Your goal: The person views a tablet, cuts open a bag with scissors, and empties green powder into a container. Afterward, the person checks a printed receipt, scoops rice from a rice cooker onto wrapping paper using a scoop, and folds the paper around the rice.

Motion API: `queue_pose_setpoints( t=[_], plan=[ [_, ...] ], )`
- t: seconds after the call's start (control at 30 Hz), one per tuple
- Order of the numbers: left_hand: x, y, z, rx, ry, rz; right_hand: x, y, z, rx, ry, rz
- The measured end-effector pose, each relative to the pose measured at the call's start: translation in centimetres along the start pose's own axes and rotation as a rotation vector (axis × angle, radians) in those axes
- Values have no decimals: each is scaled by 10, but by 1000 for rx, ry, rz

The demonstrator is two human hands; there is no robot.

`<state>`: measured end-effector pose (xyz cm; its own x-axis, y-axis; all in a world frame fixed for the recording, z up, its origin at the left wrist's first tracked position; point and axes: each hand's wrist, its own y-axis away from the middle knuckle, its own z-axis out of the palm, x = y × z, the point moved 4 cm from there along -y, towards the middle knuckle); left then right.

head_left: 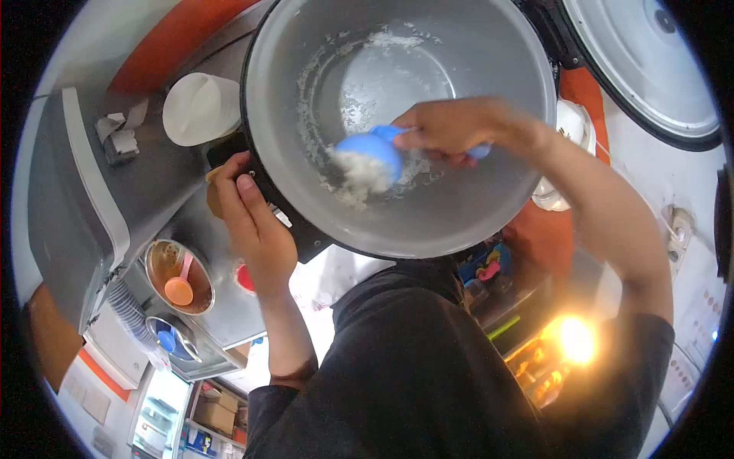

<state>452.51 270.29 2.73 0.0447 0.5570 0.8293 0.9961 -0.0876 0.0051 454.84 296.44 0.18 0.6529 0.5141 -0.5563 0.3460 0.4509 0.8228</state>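
A large grey rice cooker pot stands before me with white grains stuck to its bottom and walls. Inside it, my right hand is closed around the handle of a blue scoop. Cooked rice fills the scoop's bowl and spills toward the pot's wall; the motion blurs it slightly. On the pot's left side, my left hand is closed on the black side handle, its fingers partly hidden. The pot's lid stands raised at the upper right.
Left of the pot is a white container. A metal pot holds brown sauce and an orange ladle. Near it are a smaller metal pot with a blue ladle and stacked cups. A bright lamp glows at the lower right.
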Motion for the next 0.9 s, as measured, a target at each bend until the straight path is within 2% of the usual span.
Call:
queue_pose_setpoints(
  t=[0.07, 0.1, 0.17, 0.2, 0.27, 0.3, 0.33, 0.4, 0.47, 0.6, 0.63, 0.7, 0.73, 0.8, 0.87, 0.9],
  plan=[
    [1, -1, 0, 2, -16, 0, 3, 5, -23, 160, 467, 202],
    [1, 0, 0, 1, -9, -2, 8, 5, -25, 157, 472, 202],
    [-2, 1, 0, -3, -1, -15, 31, 1, -28, 212, 845, 223],
    [-3, 1, 1, -3, 12, -2, 60, -8, -24, 206, 847, 228],
    [-6, 0, 2, -2, 31, 6, 95, -29, 0, 63, 1171, -343],
    [-7, 1, 3, 1, 49, -6, 72, -25, 8, 54, 1173, -340],
    [-8, 1, 3, 7, 66, -16, 56, -26, 13, 40, 972, -65],
    [-7, 2, 3, 2, 63, -11, 46, -34, 24, 17, 741, 209],
    [-5, -1, 4, 19, 68, 2, 44, -47, 18, 185, -34, 319],
    [-5, -3, 5, 45, 60, 24, 30, -68, 28, 143, 37, 213],
    [-3, -2, 4, 50, 53, 31, 35, -78, 37, 88, 389, 38],
    [-3, -3, 5, 55, 58, 26, 18, -73, 50, 47, 751, -142],
    [-3, -2, 5, 51, 60, 8, 15, -63, 56, 153, 553, -18],
    [-5, -3, 6, 51, 49, 33, -2, -30, 57, 260, 351, 109],
    [-6, -3, 5, 65, 24, 45, -12, 4, 52, 174, 53, 162],
    [-7, -3, 5, 59, 31, 47, -12, 13, 49, 167, 51, 163]
  ],
)
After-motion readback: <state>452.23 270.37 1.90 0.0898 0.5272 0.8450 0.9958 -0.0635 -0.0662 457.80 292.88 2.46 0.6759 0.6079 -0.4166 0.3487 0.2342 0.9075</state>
